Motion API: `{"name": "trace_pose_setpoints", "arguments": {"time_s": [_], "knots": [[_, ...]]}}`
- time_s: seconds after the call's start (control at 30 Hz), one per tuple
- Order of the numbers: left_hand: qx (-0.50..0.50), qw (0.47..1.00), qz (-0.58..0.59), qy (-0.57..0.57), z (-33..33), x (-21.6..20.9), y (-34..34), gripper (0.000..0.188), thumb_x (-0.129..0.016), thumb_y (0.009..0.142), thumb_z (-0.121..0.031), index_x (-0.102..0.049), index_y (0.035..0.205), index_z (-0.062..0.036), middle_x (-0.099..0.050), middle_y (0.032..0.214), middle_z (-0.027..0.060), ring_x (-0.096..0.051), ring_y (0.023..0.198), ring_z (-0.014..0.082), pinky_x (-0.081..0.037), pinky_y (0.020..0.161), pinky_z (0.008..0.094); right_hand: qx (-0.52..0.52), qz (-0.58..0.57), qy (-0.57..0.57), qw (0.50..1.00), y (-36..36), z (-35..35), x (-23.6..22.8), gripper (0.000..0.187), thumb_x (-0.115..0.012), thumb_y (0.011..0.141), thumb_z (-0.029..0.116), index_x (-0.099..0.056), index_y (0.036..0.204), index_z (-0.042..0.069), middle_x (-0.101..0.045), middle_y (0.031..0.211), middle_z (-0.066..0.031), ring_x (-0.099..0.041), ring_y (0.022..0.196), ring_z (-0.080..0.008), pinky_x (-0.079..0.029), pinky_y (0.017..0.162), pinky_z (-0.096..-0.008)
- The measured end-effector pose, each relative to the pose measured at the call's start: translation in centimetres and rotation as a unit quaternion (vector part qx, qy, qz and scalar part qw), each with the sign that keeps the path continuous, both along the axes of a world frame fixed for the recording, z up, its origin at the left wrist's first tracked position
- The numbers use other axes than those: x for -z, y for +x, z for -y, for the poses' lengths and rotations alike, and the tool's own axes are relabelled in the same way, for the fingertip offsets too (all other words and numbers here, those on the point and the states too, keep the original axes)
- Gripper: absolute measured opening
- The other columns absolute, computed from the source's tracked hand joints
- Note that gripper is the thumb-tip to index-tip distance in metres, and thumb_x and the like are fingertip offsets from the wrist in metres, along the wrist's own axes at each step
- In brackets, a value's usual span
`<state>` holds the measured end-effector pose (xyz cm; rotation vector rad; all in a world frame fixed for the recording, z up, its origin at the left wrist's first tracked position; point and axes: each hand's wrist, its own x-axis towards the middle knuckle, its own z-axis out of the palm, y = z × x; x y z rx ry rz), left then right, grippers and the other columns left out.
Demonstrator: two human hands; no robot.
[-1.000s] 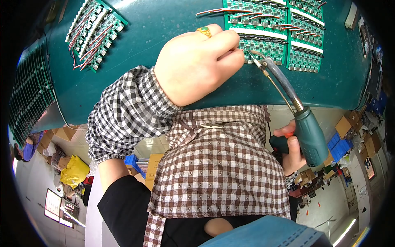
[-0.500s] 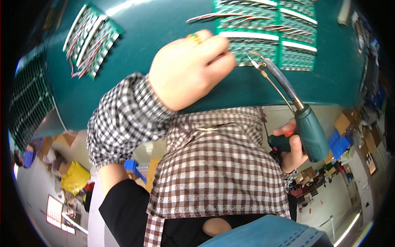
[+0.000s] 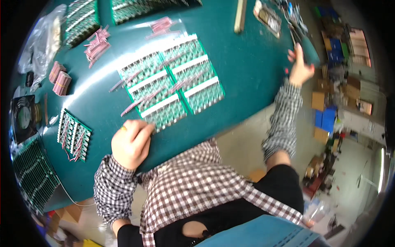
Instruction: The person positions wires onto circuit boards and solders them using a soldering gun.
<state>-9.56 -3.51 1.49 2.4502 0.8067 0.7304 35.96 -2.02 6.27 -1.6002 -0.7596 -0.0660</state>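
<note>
Two green circuit board panels (image 3: 164, 88) lie side by side on the green bench, with white strips and red-and-white wires across them. At their near left corner rests my left hand (image 3: 132, 142), fingers curled and pinched together against the board edge. What is between its fingertips, if anything, is hidden. Out at the far right, near the bench's edge, my right hand (image 3: 302, 72) is closed around a dark green soldering gun (image 3: 310, 51). The gun's tip points away toward a cluster of tools and is hard to make out.
A smaller wired board panel (image 3: 74, 136) lies at the left. Pink wire bundles (image 3: 61, 83) and loose wires (image 3: 96, 45) sit farther back. More panels (image 3: 82, 20) stand at the far left, beside a plastic bag (image 3: 43, 43) and a black fan (image 3: 24, 117). A pale bar (image 3: 240, 16) lies at the back.
My right hand has carried the soldering gun from near the boards to the far right of the bench. My left hand stays closed at the boards' near left side. The view has swung.
</note>
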Motion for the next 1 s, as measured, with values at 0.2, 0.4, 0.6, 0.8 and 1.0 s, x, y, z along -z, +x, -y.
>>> {"name": "trace_pose_setpoints", "arguments": {"time_s": [0.2,0.4,0.6,0.8,1.0], "knots": [[-0.033,0.999,-0.004,0.002,-0.7,0.4,0.8,0.028,-0.062,0.061,0.005,-0.061,0.088,-0.0015,-0.054,0.077,0.0073,-0.054,0.064,0.0227,-0.045,0.055,0.0314,-0.014,0.019,0.027,0.999,-1.5,-0.4,-0.8,0.027,-0.071,0.074,0.011,-0.062,0.091,-0.007,-0.065,0.077,-0.0121,-0.063,0.055,-0.0185,-0.049,0.045,-0.0252],[0.017,1.000,0.008,0.002,-0.8,0.6,0.3,0.029,-0.062,0.061,0.004,-0.061,0.089,-0.0008,-0.054,0.078,0.0075,-0.055,0.067,0.0231,-0.046,0.057,0.0314,-0.031,0.054,-0.051,0.997,-4.7,3.5,0.5,0.026,-0.066,0.078,0.015,-0.060,0.093,-0.006,-0.065,0.081,-0.0136,-0.063,0.058,-0.0189,-0.051,0.048,-0.0261],[0.001,1.000,0.001,0.014,-0.2,0.7,0.2,0.027,-0.062,0.063,0.002,-0.060,0.090,-0.0030,-0.054,0.080,0.0060,-0.054,0.067,0.0210,-0.045,0.055,0.0307,-0.197,-0.364,-0.053,0.909,-11.4,11.8,-0.7,0.030,-0.052,0.090,0.022,-0.052,0.108,-0.001,-0.060,0.091,-0.0096,-0.060,0.071,-0.0193,-0.050,0.054,-0.0256],[0.006,1.000,-0.025,0.001,0.3,1.0,-0.2,0.030,-0.062,0.063,0.004,-0.061,0.092,-0.0023,-0.056,0.083,0.0068,-0.056,0.069,0.0217,-0.047,0.059,0.0305,-0.271,-0.483,-0.063,0.830,-15.2,14.9,-0.6,0.035,-0.047,0.092,0.029,-0.044,0.111,0.000,-0.056,0.091,-0.0071,-0.058,0.066,-0.0170,-0.050,0.053,-0.0266],[0.016,0.999,-0.035,0.036,0.2,1.6,0.0,0.030,-0.063,0.062,0.001,-0.061,0.091,-0.0027,-0.054,0.084,0.0061,-0.055,0.070,0.0209,-0.047,0.057,0.0292,-0.286,-0.523,-0.084,0.798,-17.1,15.3,-0.7,0.038,-0.047,0.091,0.030,-0.043,0.110,-0.003,-0.056,0.089,-0.0101,-0.059,0.064,-0.0178,-0.051,0.050,-0.0282]]}}
